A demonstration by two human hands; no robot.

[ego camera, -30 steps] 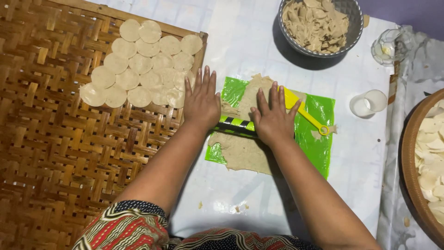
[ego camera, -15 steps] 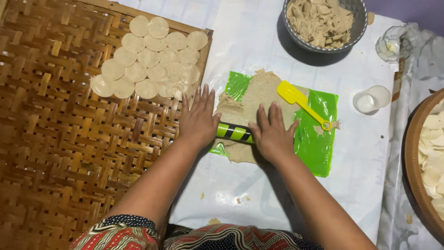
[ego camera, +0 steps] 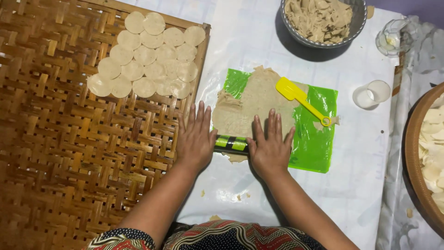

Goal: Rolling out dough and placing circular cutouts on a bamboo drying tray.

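Observation:
My left hand (ego camera: 196, 138) and my right hand (ego camera: 270, 145) lie flat, fingers spread, on a green-and-black striped roller (ego camera: 231, 143). The roller sits at the near edge of a thin sheet of beige dough (ego camera: 252, 105) spread on a green mat (ego camera: 314, 139). A yellow spatula (ego camera: 299, 99) rests on the dough and mat, to the right of my right hand. Only the roller's middle shows between my palms.
A woven bamboo tray (ego camera: 69, 153) at left carries several round dough discs (ego camera: 145, 55). A metal bowl of dough scraps (ego camera: 320, 18) stands at the top. A small round cutter (ego camera: 371, 94) and a glass (ego camera: 393, 37) are at right. A wooden basket of cut pieces (ego camera: 430, 143) lies at the right edge.
Both hands have drawn the roller toward me, from the middle of the dough to its near edge. More of the flattened dough now shows beyond my fingers.

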